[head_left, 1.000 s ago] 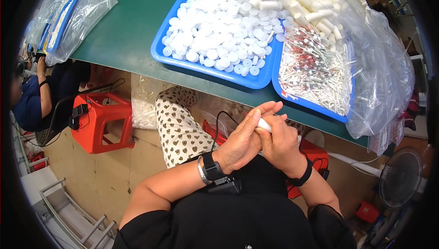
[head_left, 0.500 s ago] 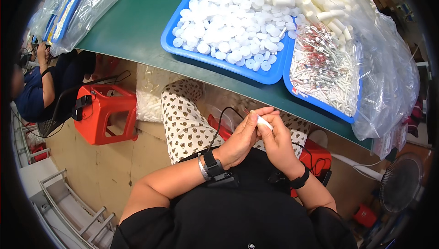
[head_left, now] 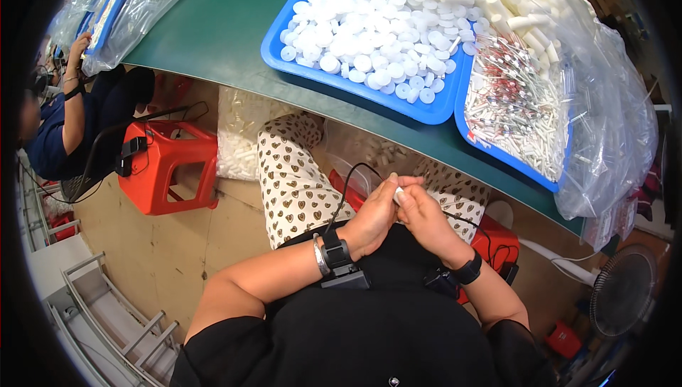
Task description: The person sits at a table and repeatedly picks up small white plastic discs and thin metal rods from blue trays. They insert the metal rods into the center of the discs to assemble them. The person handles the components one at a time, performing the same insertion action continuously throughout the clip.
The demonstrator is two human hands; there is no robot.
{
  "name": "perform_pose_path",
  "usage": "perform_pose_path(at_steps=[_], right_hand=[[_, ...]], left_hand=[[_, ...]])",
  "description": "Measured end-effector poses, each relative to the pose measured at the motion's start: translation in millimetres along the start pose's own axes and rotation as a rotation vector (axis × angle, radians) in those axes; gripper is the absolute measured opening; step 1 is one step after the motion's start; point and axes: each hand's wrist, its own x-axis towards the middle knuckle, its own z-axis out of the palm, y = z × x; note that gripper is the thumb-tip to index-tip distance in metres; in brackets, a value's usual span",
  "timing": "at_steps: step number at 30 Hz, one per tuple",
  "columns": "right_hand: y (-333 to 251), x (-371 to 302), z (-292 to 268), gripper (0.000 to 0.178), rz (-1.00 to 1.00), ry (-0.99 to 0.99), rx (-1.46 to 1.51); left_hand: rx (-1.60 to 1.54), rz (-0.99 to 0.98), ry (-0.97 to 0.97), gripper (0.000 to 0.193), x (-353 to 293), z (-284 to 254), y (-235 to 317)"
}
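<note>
My left hand [head_left: 375,218] and my right hand [head_left: 428,221] meet over my lap, just off the near edge of the table. Between their fingertips a small white cylinder [head_left: 398,192] is pinched, mostly covered by the fingers. Beyond my hands, a blue tray [head_left: 369,104] is heaped with translucent white discs [head_left: 355,35]. Touching its right side, a smaller blue tray [head_left: 506,160] contains thin red and silver pins [head_left: 508,67] and short white tubes [head_left: 526,138].
Thick white cylinders [head_left: 529,21] lie in a clear plastic bag [head_left: 604,124] at the right. A red stool [head_left: 167,174] stands at the left, near a seated co-worker [head_left: 60,128]. A fan [head_left: 624,291] is at lower right. Cables [head_left: 348,188] run by my wrists.
My fingers have closed further over the white cylinder, so less of it shows. The trays sit slightly higher and farther right in the view. The co-worker's hand has risen to a blue tray.
</note>
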Motion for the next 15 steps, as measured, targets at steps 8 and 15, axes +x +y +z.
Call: perform_pose_path(at_steps=[8, 15], right_hand=[[-5.2, 40.8, -13.4, 0.039, 0.025, 0.013, -0.763], [-59.9, 5.6, -38.5, 0.025, -0.504, 0.157, -0.912]], left_hand=[[-0.133, -0.139, 0.134, 0.065, 15.7, -32.0, -5.9], [0.415, 0.051, 0.013, 0.029, -17.1, -13.2, 59.0]])
